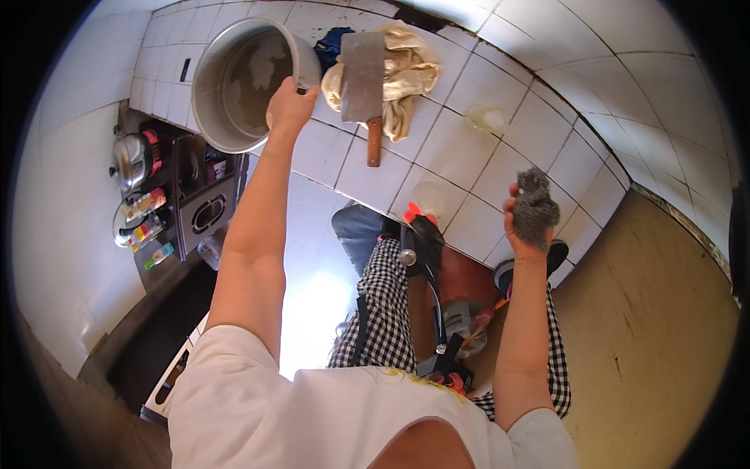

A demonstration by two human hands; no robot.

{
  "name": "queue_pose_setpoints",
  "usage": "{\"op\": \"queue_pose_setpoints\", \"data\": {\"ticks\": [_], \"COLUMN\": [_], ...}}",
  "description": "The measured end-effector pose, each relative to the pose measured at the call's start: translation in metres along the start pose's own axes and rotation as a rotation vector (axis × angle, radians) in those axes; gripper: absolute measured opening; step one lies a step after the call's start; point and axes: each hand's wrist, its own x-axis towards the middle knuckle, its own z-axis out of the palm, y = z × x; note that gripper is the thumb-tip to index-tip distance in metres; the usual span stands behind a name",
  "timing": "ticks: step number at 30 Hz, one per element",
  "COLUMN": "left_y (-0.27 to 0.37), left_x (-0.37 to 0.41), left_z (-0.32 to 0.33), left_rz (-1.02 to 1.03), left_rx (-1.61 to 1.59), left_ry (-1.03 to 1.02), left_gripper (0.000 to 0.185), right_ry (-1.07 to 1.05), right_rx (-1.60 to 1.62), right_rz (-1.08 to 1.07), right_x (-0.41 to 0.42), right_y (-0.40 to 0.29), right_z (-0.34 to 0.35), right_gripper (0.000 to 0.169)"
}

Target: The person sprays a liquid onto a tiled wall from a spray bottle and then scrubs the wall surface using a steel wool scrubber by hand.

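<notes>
My left hand (292, 105) grips the near rim of a large metal pot (217, 88), tilted so that its stained inside shows. A tuft of grey steel wool (534, 208) lies in my right hand (524, 234), with my fingers curled at its side. Between my hands, on the white tiled counter (375, 187), a cleaver with a wide blade (361, 76) and a wooden handle lies over a crumpled cream cloth (404, 76). A dark blue cloth (334, 44) is beside the pot.
A wet patch (489, 119) and a clear round plastic item (429, 198) are on the counter near a red plastic piece (412, 212). A lidded steel pot (130, 158) and several bottles stand at the left. Below the counter's edge are a black-covered seat (360, 234) and a curved metal tube (435, 293).
</notes>
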Motion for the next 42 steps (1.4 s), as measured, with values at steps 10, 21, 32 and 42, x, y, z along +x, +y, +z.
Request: {"op": "queue_pose_setpoints", "data": {"ticks": [10,21,32,42], "left_y": [-0.023,0.202,0.258,0.262], "left_x": [-0.018,-0.113,-0.098,-0.098], "left_z": [0.003,0.063,0.139,0.143], "left_rz": [0.098,0.789,0.36,0.299], "left_rx": [-0.01,-0.592,-0.444,-0.371], "left_ry": [0.022,0.041,-0.331,-0.238], "left_gripper": [0.056,0.033,0.039,0.035], "right_ry": [0.002,0.601,0.435,0.469], "right_rx": [0.053,-0.623,-0.9,-0.935], "right_rz": [-0.047,-0.484,-0.481,-0.513], "right_x": [0.017,0.036,0.098,0.108], "right_y": [0.017,0.005,-0.005,-0.006], "right_z": [0.008,0.024,0.013,0.015], "right_gripper": [0.047,0.041,0.051,0.052]}}
